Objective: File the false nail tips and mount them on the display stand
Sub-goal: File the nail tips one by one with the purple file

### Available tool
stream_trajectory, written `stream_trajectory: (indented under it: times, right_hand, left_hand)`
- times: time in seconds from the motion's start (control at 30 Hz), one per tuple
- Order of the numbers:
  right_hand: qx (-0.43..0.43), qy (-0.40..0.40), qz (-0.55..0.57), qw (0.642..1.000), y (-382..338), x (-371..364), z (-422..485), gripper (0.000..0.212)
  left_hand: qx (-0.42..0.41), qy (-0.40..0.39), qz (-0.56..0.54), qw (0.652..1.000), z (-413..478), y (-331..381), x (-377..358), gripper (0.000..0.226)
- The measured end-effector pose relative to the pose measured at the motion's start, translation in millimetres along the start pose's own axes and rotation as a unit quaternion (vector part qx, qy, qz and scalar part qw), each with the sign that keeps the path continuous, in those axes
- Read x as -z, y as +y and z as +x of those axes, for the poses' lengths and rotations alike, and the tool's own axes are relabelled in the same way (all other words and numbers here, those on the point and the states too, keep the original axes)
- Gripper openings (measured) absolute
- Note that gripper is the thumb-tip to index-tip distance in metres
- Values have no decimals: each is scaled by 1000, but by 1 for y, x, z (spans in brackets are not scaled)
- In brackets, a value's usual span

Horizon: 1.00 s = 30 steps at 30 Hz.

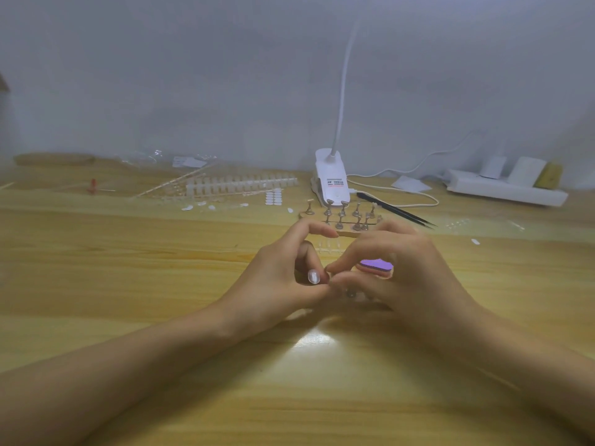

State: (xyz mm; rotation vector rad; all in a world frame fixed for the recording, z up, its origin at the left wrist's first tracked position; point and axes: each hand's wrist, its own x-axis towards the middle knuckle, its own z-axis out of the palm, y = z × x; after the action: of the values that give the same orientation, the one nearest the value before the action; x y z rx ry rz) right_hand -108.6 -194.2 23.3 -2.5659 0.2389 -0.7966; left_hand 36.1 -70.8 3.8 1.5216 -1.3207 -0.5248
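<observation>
Head view: our right hand (415,275) is gripping the purple file (376,264); what, if anything, our left hand (277,280) is pinching we cannot tell; the display stand (340,222) is looking bare, mounting seemingly unstarted.

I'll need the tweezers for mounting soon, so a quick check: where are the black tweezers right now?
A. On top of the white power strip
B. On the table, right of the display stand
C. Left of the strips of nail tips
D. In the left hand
B: the black tweezers lie flat on the table, just to the right of the display stand.
</observation>
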Motion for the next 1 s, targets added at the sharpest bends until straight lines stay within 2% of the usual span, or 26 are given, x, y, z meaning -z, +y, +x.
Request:
stream_trajectory:
  times: [0.07, 0.2, 0.37, 0.53, 0.67, 0.77, 0.83, 0.87, 0.93, 1.0]
  right_hand:
    - [-49, -16, 96, 994, 4, 2, 3, 17]
    - [-101, -64, 176, 977, 7, -2, 11, 5]
    - [-166, -76, 244, 952, 7, -5, 13, 10]
    - [-181, -89, 258, 945, 3, -4, 15, 14]
    - [-169, -97, 236, 952, 7, -5, 15, 15]
    - [-160, -75, 251, 952, 9, -1, 15, 9]
    - [-165, -29, 285, 944, 15, 11, 19, 13]
    - [-149, 5, 256, 955, 22, 20, 22, 13]
    - [-99, 57, 112, 987, 41, 38, 28, 2]
    - [-97, 65, 18, 993, 64, 49, 31, 12]
  left_hand:
    - [-4, 0, -6, 1000, 0, 1, 0, 55]
    - [-9, 0, -3, 1000, 1, 1, 0, 55]
    - [-5, 2, 6, 1000, 1, -2, 0, 55]
    - [-14, 3, 9, 1000, 0, -3, 0, 54]
    - [-17, 6, 18, 1000, 1, -3, 0, 58]
    - [-13, -25, 22, 999, 2, -2, 5, 72]
    - [14, -72, 5, 997, 7, 0, 14, 85]
    - [31, -88, 2, 996, 10, 2, 20, 82]
    - [57, -83, 12, 995, 18, 7, 32, 58]
    - [44, -55, 41, 997, 25, 10, 42, 41]
